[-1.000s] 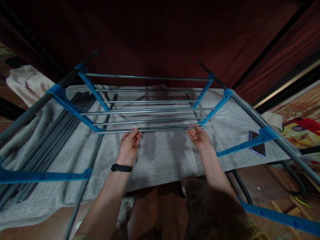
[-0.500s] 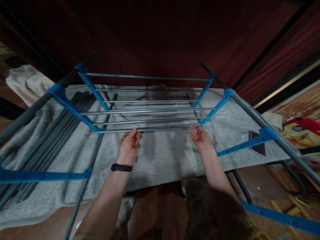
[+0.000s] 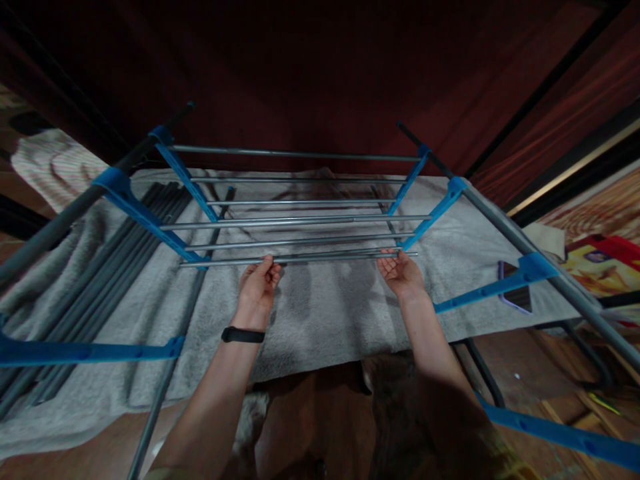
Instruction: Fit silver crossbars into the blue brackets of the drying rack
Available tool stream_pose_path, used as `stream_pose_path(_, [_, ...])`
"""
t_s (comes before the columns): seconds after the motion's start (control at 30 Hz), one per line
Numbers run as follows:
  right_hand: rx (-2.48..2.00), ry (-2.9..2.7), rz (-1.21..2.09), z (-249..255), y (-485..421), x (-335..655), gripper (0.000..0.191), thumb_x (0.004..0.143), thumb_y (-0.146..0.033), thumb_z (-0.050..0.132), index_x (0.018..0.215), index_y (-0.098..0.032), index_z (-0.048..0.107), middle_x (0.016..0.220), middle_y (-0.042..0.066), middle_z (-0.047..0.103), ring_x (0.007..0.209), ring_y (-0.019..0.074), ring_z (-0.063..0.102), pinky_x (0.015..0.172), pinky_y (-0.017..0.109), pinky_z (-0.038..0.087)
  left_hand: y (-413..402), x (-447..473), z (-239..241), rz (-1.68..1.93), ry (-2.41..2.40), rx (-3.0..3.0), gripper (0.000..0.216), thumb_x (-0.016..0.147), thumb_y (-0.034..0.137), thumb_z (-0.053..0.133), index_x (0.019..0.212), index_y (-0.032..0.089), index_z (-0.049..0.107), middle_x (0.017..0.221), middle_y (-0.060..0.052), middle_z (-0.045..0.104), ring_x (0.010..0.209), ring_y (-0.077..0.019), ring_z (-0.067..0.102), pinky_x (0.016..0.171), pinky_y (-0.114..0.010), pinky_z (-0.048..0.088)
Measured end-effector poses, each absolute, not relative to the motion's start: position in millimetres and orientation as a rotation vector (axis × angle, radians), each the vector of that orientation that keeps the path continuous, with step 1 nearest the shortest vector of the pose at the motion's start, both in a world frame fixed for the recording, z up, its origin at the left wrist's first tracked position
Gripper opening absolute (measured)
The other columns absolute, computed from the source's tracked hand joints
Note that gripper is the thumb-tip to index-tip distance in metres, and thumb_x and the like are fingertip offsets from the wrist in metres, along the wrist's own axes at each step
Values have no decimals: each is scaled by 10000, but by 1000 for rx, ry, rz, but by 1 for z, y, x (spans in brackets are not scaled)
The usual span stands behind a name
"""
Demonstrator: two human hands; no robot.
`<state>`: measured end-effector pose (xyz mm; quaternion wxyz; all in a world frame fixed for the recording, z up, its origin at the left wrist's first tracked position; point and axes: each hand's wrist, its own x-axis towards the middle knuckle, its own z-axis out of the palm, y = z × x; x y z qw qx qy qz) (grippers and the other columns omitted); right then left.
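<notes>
A drying rack with grey metal rods and blue plastic brackets (image 3: 145,217) stands partly built in front of me. Both my hands reach up to its nearest thin grey rod (image 3: 325,257). My left hand (image 3: 257,287), with a black band on the wrist, has its fingers curled round the rod near its left part. My right hand (image 3: 400,273) grips the same rod near its right end, beside a blue bracket (image 3: 430,217). Several other rods run parallel behind it.
A grey towel (image 3: 320,313) lies spread under the rack. Several loose dark rods (image 3: 100,267) lie on its left side. A phone (image 3: 515,293) rests on the towel at the right. Blue bars (image 3: 90,350) jut in at both lower sides. Dark red curtains hang behind.
Barely anything has moved; the rod's left end has shifted slightly left, and both hands stay on it.
</notes>
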<state>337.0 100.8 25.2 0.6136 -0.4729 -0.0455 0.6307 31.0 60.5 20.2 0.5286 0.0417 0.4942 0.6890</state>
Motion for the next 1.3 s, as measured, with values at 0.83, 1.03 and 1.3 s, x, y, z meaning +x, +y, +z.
stream_pose_path(0.83, [-1075, -131, 1490, 24, 100, 334, 289, 992, -250, 357, 799, -213, 568, 723, 13, 692, 673, 111, 679, 668, 234, 595, 60, 38, 21, 1558, 1147, 140, 136, 719, 22, 716, 708, 131, 636, 651, -13, 642, 567, -103, 638, 494, -166, 471])
stream_pose_path(1.03, [-1076, -135, 1494, 25, 100, 333, 292, 992, -253, 357, 798, -208, 570, 715, 15, 695, 671, 112, 680, 663, 237, 594, 61, 37, 19, 1549, 1149, 156, 123, 738, 14, 685, 708, 124, 641, 644, -16, 642, 574, -103, 641, 502, -165, 476])
stream_pose_path(1.3, [-1083, -124, 1494, 25, 100, 333, 274, 984, -252, 372, 802, -205, 571, 714, 20, 700, 656, 117, 681, 657, 241, 590, 62, 37, 18, 1564, 1154, 133, 141, 729, 17, 696, 694, 133, 623, 637, -11, 634, 549, -96, 625, 475, -158, 465])
